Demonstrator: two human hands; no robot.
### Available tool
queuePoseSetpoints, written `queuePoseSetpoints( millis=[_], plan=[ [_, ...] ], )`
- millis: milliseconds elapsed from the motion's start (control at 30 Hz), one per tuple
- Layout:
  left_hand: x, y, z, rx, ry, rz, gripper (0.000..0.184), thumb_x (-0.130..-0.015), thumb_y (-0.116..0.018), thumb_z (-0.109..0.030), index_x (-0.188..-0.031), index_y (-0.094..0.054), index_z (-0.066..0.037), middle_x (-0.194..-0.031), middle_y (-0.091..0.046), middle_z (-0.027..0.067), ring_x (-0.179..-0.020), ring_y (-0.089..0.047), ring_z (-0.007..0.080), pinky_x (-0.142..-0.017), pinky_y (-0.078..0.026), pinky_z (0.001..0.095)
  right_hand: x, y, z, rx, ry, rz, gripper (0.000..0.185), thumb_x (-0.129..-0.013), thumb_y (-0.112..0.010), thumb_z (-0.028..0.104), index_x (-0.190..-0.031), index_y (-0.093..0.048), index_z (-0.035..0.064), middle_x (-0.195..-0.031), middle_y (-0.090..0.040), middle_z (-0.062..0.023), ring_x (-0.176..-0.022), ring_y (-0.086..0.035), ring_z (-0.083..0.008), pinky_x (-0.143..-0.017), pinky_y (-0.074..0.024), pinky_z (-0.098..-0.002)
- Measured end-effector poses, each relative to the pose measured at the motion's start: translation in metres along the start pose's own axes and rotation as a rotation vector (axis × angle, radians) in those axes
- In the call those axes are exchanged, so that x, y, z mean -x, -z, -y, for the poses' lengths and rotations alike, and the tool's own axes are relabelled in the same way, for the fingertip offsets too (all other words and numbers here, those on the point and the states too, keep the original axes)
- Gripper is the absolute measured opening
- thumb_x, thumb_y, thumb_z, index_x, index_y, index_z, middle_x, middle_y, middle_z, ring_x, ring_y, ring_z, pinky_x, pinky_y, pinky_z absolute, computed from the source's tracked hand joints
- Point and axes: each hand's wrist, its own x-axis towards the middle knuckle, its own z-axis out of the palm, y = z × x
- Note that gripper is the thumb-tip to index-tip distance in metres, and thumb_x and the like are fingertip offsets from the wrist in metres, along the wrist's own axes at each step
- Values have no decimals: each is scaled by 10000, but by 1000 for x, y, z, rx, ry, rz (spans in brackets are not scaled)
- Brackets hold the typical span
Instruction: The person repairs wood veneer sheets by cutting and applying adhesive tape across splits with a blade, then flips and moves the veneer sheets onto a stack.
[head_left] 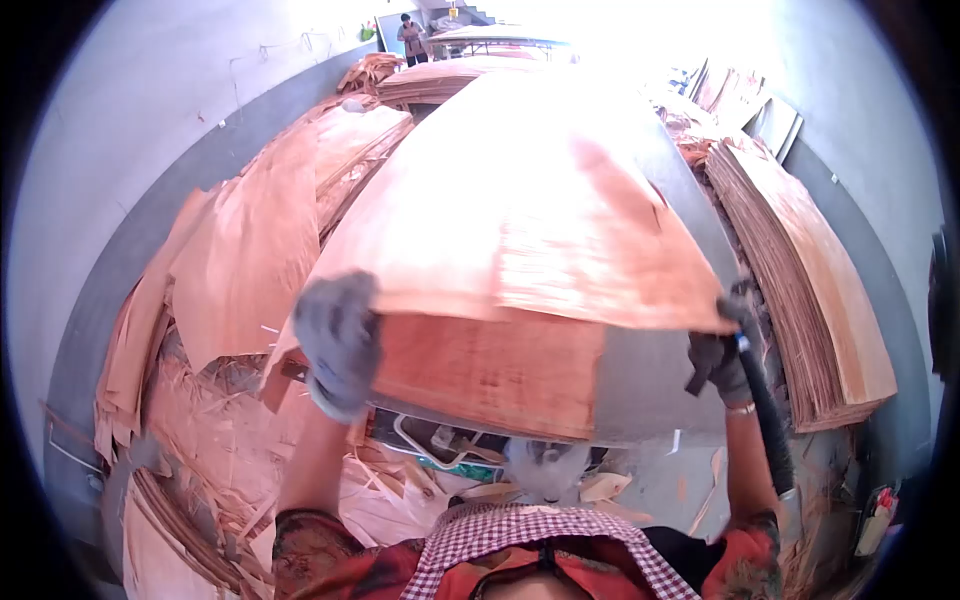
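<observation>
A large thin wood veneer sheet [420, 255] is lifted at its near edge, its far part washed out by glare. My left hand [340, 345], in a grey glove and blurred, is closed on the sheet's near left corner. My right hand [718, 360], in a darker glove, is closed at the near right corner. A black hose-like thing [768, 430] with a blue fitting runs beside my right hand; whether the hand holds it too, I cannot tell. Under the raised edge, a second veneer sheet [490, 375] lies on the grey tabletop [655, 390].
Stacked veneer [800, 290] stands along the right side, and loose veneer sheets [250, 250] lean at the left. Veneer scraps [215, 430] cover the floor. A metal frame [440, 440] shows beneath the table's near edge. Far back stands another person [412, 40].
</observation>
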Motion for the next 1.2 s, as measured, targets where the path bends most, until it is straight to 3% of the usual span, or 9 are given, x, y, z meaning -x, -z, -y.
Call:
queuePoseSetpoints(
  millis=[100,200,300,433,500,633,933,1067,1200],
  plan=[
    [25,9,-84,-197,66,139,426,-762,-615,-135,-1182,-566,-88,-1159,-583,64,-1042,-537,258,-910,-374,422,31,126,-8,90,-129,-557,171,-793,-623,214,-804,-559,56,-589,-511,-9,-442,-485,-141,-398,-382,-263],
    [79,3,-113,-248,219,395,488,-751,-589,-132,-1237,-546,-118,-1216,-563,59,-1094,-516,255,-925,-349,438,48,234,-25,758,-202,-581,189,-739,-665,144,-877,-618,23,-674,-600,-39,-488,-563,-149,-433,-463,-264],
    [136,-16,-121,-303,201,608,541,-729,-566,-126,-1268,-535,-163,-1254,-550,48,-1135,-499,266,-919,-337,443,60,262,-26,730,1,-544,179,-721,-671,107,-863,-633,6,-692,-611,-50,-510,-580,-148,-449,-485,-279],
    [199,5,-132,-274,176,783,523,-738,-545,-94,-1250,-557,-201,-1260,-551,36,-1127,-501,266,-900,-341,436,139,263,-72,613,170,-739,384,-717,-666,89,-1067,-562,-30,-704,-572,-9,-577,-553,-108,-494,-471,-251],
    [236,29,-130,-263,168,817,522,-735,-543,-85,-1242,-565,-207,-1226,-576,41,-1125,-506,272,-905,-339,438,204,306,-126,622,23,-737,457,-721,-661,90,-1140,-516,-19,-715,-551,0,-596,-533,-97,-508,-458,-239],
    [250,38,-112,-232,200,967,518,-731,-544,-73,-1227,-579,-215,-1160,-617,51,-1104,-521,270,-901,-342,435,234,261,-145,545,-129,-782,344,-731,-663,137,-1036,-566,11,-726,-570,-27,-592,-557,-117,-482,-467,-259],
    [227,-113,-51,-172,112,1053,552,-825,-444,-112,-1362,-429,-238,-1394,-446,76,-1219,-462,277,-971,-315,464,127,268,-104,400,-135,-730,281,-781,-666,262,-940,-587,43,-665,-583,-52,-538,-569,-147,-427,-439,-255],
    [246,-131,-53,-84,56,993,583,-840,-434,-136,-1407,-349,-242,-1442,-377,83,-1263,-423,286,-1047,-243,491,156,180,-146,795,-54,-733,225,-807,-677,258,-892,-571,79,-606,-556,-35,-492,-540,-125,-425,-416,-241],
    [225,-122,-75,50,35,1031,589,-834,-445,-127,-1403,-358,-252,-1439,-381,79,-1270,-410,300,-1059,-230,496,179,125,-233,459,-298,-745,151,-798,-670,173,-810,-544,91,-562,-487,18,-460,-485,-100,-410,-360,-237]
  ],
)
